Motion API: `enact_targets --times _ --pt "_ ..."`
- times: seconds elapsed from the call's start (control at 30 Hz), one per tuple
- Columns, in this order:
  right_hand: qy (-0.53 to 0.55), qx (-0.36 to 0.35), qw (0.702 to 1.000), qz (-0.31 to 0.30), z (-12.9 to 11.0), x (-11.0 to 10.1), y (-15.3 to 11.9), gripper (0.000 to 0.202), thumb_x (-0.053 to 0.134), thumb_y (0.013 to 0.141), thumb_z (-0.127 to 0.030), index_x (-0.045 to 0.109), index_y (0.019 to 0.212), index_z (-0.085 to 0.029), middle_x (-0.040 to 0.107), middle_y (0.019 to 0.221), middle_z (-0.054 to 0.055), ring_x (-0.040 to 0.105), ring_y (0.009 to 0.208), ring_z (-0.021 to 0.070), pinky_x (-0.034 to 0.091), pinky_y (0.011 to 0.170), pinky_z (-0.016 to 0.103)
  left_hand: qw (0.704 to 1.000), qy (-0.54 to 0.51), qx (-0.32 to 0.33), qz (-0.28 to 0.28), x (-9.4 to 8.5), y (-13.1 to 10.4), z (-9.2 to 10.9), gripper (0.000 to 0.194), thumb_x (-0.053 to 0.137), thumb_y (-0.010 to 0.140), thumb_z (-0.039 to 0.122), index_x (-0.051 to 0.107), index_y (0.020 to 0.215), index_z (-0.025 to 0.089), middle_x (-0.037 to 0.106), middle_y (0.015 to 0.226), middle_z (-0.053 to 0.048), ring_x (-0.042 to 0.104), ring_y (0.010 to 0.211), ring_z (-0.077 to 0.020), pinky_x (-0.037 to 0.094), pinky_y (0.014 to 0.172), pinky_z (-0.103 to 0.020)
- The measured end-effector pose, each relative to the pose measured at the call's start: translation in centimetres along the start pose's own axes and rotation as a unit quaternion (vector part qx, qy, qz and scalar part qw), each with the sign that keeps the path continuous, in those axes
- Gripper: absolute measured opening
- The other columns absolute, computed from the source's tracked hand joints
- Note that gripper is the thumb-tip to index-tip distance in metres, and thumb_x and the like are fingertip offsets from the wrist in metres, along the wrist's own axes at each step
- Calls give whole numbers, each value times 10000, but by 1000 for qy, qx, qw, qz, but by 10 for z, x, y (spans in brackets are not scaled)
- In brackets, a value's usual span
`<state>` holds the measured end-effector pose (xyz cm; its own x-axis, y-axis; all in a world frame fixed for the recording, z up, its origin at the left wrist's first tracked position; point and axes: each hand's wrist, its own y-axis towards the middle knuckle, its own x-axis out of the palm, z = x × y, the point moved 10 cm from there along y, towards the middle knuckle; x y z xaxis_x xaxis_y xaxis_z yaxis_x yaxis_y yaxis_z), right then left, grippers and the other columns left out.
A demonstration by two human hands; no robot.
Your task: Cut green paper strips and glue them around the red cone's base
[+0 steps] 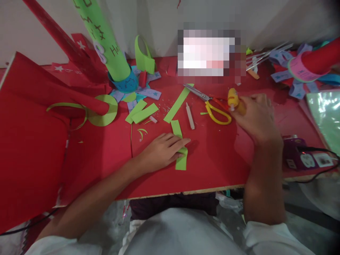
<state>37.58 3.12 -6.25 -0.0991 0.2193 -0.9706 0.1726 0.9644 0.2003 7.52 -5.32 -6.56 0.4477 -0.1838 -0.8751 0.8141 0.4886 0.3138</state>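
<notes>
My left hand (166, 150) lies flat, fingers stretched, over a light-green strip (181, 163) on the red table. The strip's two ends show above and below my fingers. My right hand (256, 115) is closed around a yellow glue gun (233, 96), its pale nozzle pointing down toward me. Beside the glue gun lie scissors (219, 115) with yellow and red handles, blades toward the upper left. Another green strip (179, 103) reaches under the blade tips. A pale marker-like stick (190, 116) rests between my hands.
Short green pieces (145, 113) and scraps lie left of centre. A green lettered tube (111, 53) stands at the back left near a red cone (98, 105) on a green disc. A purple power box (300, 154) with a black cord sits at the right. Clear sticks (271, 56) lie behind.
</notes>
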Motion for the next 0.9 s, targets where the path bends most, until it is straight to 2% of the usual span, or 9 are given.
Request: enact_targets --times 0.13,0.2,0.3,0.4,0.5,0.6,0.73,0.8,0.9 --pt "43 -17 994 94 -3 -24 2 371 738 956 -372 744 1288 -206 619 1378 245 561 1280 350 422 1035 463 999 -31 -25 5 1 -3 -10 468 572 1077 267 478 1523 162 762 1233 -102 715 1124 -237 601 974 -381" --pt "64 -16 987 148 -5 -36 2 289 689 982 -334 755 1221 -184 663 1273 233 587 1223 326 433 1021 432 998 -48 -28 -8 2 -4 -14 474 558 1078 234 466 1539 173 760 1254 -102 717 1133 -229 605 971 -369" --pt "87 -5 974 211 -13 -49 -4 164 576 1004 -261 721 1032 -188 697 969 152 613 970 277 442 899 410 997 -65 -20 -23 -1 -4 -16 471 512 1075 170 478 1545 194 755 1269 -103 714 1166 -219 598 985 -359" --pt "135 -25 953 269 -35 -61 -17 202 527 1009 -279 583 821 -229 609 767 55 523 719 205 379 715 372 996 -79 -14 -31 -4 -3 -16 488 437 1062 92 504 1531 209 752 1277 -99 712 1174 -205 589 990 -335" --pt "192 -97 945 246 -75 -61 -28 380 528 1036 -337 403 687 -255 457 641 -11 420 621 155 303 623 343 996 -73 -6 -42 -5 -1 -15 461 433 1072 115 528 1514 207 747 1287 -104 702 1170 -208 578 988 -336" --pt "229 -180 937 191 -116 -55 -40 465 546 1041 -298 281 661 -255 362 599 -39 345 573 133 282 590 337 997 -36 30 -56 -3 0 -7 410 528 1085 266 558 1485 184 733 1317 -125 680 1157 -253 551 1006 -401" --pt "264 -288 912 129 -157 -44 -57 441 537 1050 -247 330 662 -241 394 582 -35 355 550 130 284 572 328 995 7 52 -85 2 -1 2 506 590 1058 473 572 1482 197 684 1405 -139 633 1164 -301 508 1001 -458" --pt "271 -320 900 119 -168 -39 -63 427 554 1046 -229 362 664 -237 415 580 -36 360 550 128 292 569 322 995 22 47 -87 4 -1 6 574 590 1032 577 582 1477 215 671 1406 -141 618 1160 -310 500 967 -467" --pt "281 -349 887 108 -178 -31 -68 411 570 1044 -208 398 671 -233 451 592 -35 375 561 127 301 572 317 996 44 26 -71 7 2 12 609 603 998 643 617 1425 209 679 1353 -148 613 1151 -323 500 922 -478"
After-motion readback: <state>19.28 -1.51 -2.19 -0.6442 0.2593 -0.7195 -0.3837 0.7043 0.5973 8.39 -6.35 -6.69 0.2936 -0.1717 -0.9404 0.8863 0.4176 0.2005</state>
